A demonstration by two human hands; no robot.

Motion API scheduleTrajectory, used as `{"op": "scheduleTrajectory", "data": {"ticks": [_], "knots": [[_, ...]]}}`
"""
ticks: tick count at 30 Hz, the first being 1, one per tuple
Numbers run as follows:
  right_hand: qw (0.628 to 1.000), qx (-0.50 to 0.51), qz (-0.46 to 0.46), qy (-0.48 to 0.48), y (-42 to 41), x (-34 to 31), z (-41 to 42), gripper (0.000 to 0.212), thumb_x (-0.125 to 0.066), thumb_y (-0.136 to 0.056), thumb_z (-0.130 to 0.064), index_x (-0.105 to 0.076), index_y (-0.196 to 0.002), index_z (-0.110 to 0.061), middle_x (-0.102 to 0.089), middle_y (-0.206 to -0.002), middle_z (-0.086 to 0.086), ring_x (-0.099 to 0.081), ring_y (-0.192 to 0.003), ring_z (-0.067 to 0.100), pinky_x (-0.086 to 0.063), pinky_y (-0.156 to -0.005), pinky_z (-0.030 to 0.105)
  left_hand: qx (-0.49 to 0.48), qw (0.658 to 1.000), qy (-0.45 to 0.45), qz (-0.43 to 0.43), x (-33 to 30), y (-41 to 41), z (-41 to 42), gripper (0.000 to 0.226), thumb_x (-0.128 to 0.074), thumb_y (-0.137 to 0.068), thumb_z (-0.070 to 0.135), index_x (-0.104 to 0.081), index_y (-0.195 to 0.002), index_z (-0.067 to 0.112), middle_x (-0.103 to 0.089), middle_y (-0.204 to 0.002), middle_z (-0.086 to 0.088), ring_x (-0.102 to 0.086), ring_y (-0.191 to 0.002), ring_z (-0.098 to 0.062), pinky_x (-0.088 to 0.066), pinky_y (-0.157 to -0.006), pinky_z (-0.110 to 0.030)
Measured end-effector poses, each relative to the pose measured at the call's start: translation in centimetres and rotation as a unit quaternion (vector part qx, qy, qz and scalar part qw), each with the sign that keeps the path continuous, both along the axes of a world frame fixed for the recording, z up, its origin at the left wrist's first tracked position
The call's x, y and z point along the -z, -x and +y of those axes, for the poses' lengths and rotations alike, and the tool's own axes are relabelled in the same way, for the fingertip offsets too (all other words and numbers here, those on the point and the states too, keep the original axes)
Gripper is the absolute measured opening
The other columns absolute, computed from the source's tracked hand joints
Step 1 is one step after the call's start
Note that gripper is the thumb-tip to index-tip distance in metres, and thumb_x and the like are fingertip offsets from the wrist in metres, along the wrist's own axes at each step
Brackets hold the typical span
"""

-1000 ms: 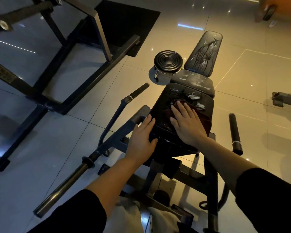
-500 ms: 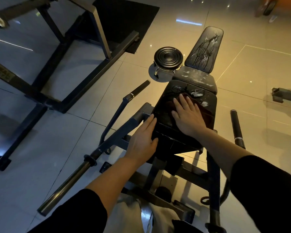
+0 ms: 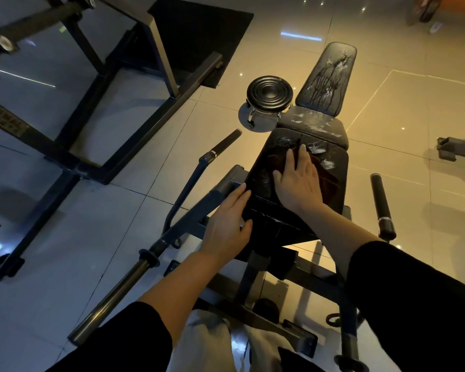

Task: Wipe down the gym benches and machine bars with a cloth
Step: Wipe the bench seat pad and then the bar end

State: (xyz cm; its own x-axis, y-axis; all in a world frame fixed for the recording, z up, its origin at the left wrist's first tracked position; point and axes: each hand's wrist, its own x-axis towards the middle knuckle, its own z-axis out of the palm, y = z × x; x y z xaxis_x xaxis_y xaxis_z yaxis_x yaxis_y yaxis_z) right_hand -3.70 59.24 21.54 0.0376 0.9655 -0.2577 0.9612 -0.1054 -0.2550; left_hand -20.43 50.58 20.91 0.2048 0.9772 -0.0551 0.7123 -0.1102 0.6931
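Observation:
A black padded bench pad point(image 3: 263, 162) sits in front of me, its worn surface streaked white. My right hand point(image 3: 297, 183) lies flat with straight fingers on a dark red cloth point(image 3: 330, 181) spread over the pad. My left hand point(image 3: 228, 226) rests on the pad's near left edge, thumb hooked at the front corner. Beyond the pad are a smaller seat pad point(image 3: 314, 124) and a cracked backrest point(image 3: 328, 79). A steel machine bar point(image 3: 118, 288) slants down to the left below my left forearm.
Two black-gripped handles, one on the left point(image 3: 223, 143) and one on the right point(image 3: 381, 205), flank the bench. A round black stool point(image 3: 269, 93) stands beside the seat pad. A large dark steel frame point(image 3: 73, 157) and a black mat point(image 3: 199, 30) occupy the left. Glossy tiles surround everything.
My right hand has slid the cloth leftward and slightly away across the pad. The left hand has stayed on the pad's edge.

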Motion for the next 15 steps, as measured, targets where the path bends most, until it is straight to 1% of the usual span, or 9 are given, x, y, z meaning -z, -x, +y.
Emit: {"op": "scheduleTrajectory", "data": {"ticks": [2, 4, 5, 7, 8, 10, 13, 14, 15], "knots": [[0.999, -0.004, 0.016, -0.028, 1.1, -0.1, -0.3, 0.061, -0.031, -0.103, -0.039, -0.013, -0.154, -0.01, 0.001, -0.162, 0.016, 0.001, -0.15, 0.032, -0.005, -0.122, 0.043, 0.004, 1.0, 0.002, 0.003, -0.2, 0.1, 0.1, 0.061, -0.06, -0.093, 0.013, -0.034, -0.148, 0.015, -0.026, -0.157, 0.004, -0.036, -0.138, -0.013, -0.042, -0.107, -0.033], [0.995, -0.074, 0.039, -0.046, 0.8, -0.4, -1.4, 0.056, -0.033, -0.104, -0.041, -0.025, -0.152, -0.013, -0.009, -0.162, 0.013, -0.001, -0.15, 0.031, -0.007, -0.122, 0.043, 0.015, 1.0, 0.005, 0.014, -0.4, 0.0, 0.2, 0.062, -0.059, -0.093, 0.013, -0.032, -0.149, 0.016, -0.023, -0.158, 0.005, -0.034, -0.139, -0.013, -0.041, -0.108, -0.033], [0.991, -0.12, 0.044, -0.048, 0.2, -0.5, -2.2, 0.056, -0.032, -0.104, -0.042, -0.026, -0.152, -0.015, -0.01, -0.163, 0.009, 0.0, -0.15, 0.029, -0.006, -0.123, 0.043, 0.021, 1.0, 0.006, 0.021, -0.5, -0.1, 0.3, 0.063, -0.059, -0.093, 0.014, -0.031, -0.149, 0.017, -0.022, -0.158, 0.005, -0.033, -0.139, -0.013, -0.04, -0.109, -0.031], [0.981, -0.186, 0.027, -0.037, -1.4, -0.4, -3.8, 0.058, -0.026, -0.103, -0.047, -0.018, -0.155, -0.024, -0.004, -0.164, 0.0, 0.007, -0.15, 0.023, -0.001, -0.122, 0.041, 0.033, 0.999, 0.007, 0.032, -0.6, -0.4, 0.5, 0.063, -0.058, -0.094, 0.015, -0.029, -0.15, 0.018, -0.022, -0.158, 0.005, -0.03, -0.14, -0.012, -0.034, -0.109, -0.027], [0.98, -0.195, 0.008, -0.027, -2.3, -0.3, -4.2, 0.058, -0.021, -0.102, -0.05, -0.012, -0.156, -0.029, 0.0, -0.164, -0.003, 0.009, -0.15, 0.021, 0.002, -0.121, 0.041, 0.035, 0.999, 0.005, 0.036, -0.5, -0.5, 0.5, 0.063, -0.058, -0.094, 0.015, -0.029, -0.15, 0.018, -0.022, -0.158, 0.005, -0.029, -0.141, -0.012, -0.032, -0.11, -0.027], [0.987, -0.157, -0.021, 0.0, -3.4, -0.1, -3.5, 0.057, -0.017, -0.102, -0.053, -0.005, -0.155, -0.038, 0.005, -0.164, -0.006, 0.011, -0.15, 0.021, 0.005, -0.12, 0.044, 0.036, 0.999, 0.002, 0.04, -0.4, -0.5, 0.5, 0.062, -0.058, -0.095, 0.014, -0.03, -0.15, 0.018, -0.023, -0.158, 0.005, -0.028, -0.141, -0.012, -0.031, -0.111, -0.027], [0.997, -0.037, -0.015, 0.065, -2.3, -0.2, -0.4, 0.056, -0.018, -0.102, -0.053, -0.002, -0.155, -0.039, 0.01, -0.164, -0.005, 0.015, -0.149, 0.027, 0.006, -0.119, 0.052, 0.034, 0.998, 0.003, 0.048, -0.4, -0.6, 0.5, 0.061, -0.058, -0.094, 0.013, -0.032, -0.149, 0.017, -0.023, -0.158, 0.004, -0.031, -0.14, -0.013, -0.034, -0.111, -0.029], [0.997, -0.022, -0.019, 0.075, -1.2, -0.2, 0.4, 0.057, -0.018, -0.102, -0.052, 0.0, -0.155, -0.039, 0.012, -0.163, -0.002, 0.017, -0.148, 0.031, 0.007, -0.119, 0.054, 0.03, 0.998, 0.001, 0.05, -0.4, -0.6, 0.4, 0.061, -0.058, -0.094, 0.013, -0.033, -0.149, 0.017, -0.024, -0.158, 0.004, -0.032, -0.14, -0.013, -0.035, -0.111, -0.029], [0.996, -0.03, -0.024, 0.075, -0.1, -0.3, 0.6, 0.057, -0.017, -0.102, -0.052, 0.002, -0.154, -0.039, 0.015, -0.163, 0.0, 0.018, -0.147, 0.034, 0.008, -0.118, 0.056, 0.027, 0.998, -0.003, 0.052, -0.5, -0.8, 0.4, 0.06, -0.059, -0.094, 0.013, -0.034, -0.148, 0.017, -0.024, -0.158, 0.004, -0.032, -0.139, -0.014, -0.034, -0.11, -0.029]]}}
